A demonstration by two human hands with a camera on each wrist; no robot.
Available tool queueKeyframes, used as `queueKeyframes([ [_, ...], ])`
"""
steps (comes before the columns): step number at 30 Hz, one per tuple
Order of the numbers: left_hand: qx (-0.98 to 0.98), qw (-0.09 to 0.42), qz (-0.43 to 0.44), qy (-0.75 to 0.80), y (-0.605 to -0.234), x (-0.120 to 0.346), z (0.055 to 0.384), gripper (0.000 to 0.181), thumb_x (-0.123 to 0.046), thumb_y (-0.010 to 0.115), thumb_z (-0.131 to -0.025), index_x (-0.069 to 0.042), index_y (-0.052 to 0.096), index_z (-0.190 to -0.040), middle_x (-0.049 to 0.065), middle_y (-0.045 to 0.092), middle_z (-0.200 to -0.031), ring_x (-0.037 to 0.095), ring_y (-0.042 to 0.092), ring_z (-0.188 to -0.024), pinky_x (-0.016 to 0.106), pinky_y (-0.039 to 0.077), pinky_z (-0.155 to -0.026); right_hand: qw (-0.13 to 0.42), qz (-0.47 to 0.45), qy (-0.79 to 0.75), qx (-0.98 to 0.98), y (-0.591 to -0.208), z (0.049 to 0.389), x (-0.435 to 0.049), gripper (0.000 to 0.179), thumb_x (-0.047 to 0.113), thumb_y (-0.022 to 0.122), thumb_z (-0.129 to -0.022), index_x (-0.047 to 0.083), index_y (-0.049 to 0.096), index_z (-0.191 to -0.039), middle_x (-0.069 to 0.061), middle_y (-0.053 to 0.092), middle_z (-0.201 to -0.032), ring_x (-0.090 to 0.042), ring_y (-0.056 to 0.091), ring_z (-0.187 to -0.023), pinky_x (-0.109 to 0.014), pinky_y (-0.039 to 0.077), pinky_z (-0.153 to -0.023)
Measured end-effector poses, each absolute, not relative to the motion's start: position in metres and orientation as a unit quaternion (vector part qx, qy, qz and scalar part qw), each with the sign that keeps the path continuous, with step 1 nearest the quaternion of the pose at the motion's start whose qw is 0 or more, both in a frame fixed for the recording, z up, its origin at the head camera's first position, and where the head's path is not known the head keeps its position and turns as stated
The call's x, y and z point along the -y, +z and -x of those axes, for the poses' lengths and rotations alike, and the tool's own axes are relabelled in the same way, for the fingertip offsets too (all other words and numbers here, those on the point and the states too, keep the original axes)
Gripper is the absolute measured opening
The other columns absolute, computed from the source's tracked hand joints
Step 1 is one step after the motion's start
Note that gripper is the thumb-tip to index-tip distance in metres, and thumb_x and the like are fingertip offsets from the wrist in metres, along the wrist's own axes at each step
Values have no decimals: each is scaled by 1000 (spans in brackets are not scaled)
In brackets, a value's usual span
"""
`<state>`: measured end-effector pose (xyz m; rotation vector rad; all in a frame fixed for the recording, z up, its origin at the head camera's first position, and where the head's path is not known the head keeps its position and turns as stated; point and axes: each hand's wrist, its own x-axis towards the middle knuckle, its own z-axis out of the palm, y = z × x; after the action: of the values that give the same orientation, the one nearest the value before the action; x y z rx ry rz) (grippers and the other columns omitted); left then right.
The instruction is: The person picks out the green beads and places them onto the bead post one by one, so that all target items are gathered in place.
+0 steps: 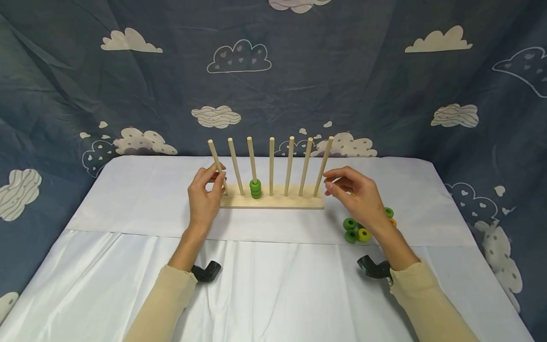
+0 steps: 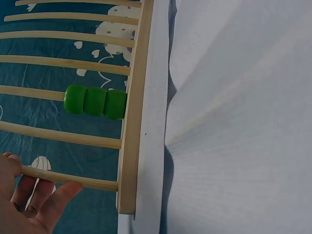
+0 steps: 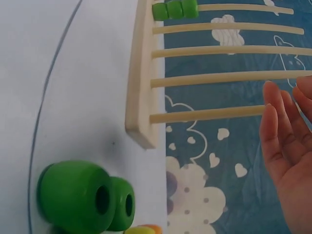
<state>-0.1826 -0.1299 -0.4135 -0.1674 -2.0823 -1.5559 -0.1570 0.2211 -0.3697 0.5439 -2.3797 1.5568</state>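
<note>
A light wooden rack (image 1: 273,203) with a row of upright pegs stands before both hands. Three green beads (image 1: 255,189) are stacked at the foot of its third peg from the left. My left hand (image 1: 204,194) holds the leftmost peg (image 2: 97,183) between thumb and fingers, partway up. On the other side, my right hand (image 1: 356,192) is beside the rightmost peg (image 3: 209,114), its fingertips right at the peg and fairly straight. No bead shows in the right hand; its fingers hide the upper end of that peg in the right wrist view.
Loose green beads (image 1: 349,223), a yellow bead (image 1: 364,234) and an orange one (image 1: 392,222) lie below the right hand, partly hidden by its wrist. White cloth (image 1: 273,285) covers the table. A dark cloud-patterned curtain (image 1: 325,85) hangs behind.
</note>
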Motion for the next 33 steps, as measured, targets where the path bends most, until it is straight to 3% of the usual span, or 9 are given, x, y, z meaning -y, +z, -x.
queueKeyframes([
  [11,771,267,66,-575,-413,130,183,17,-7,69,-100,-3,77,-115,19,63,-97,10,65,-88,29,69,-63,112,-175,514,832,-374,154,-231,19,1,70,-98,1,73,-117,-16,70,-109,-2,70,-82,-11,62,-75],
  [23,766,264,69,-582,-415,132,181,18,-7,69,-100,-5,77,-115,19,63,-95,8,65,-88,24,68,-64,101,-165,501,844,-385,146,-249,20,2,71,-97,3,73,-117,2,72,-105,-4,70,-84,-11,61,-77],
  [33,763,261,67,-588,-416,131,184,18,-8,69,-100,-5,77,-115,21,63,-95,8,65,-87,23,68,-64,91,-151,453,874,-390,145,-261,20,9,73,-98,7,73,-118,-13,74,-110,3,68,-89,-7,58,-79],
])
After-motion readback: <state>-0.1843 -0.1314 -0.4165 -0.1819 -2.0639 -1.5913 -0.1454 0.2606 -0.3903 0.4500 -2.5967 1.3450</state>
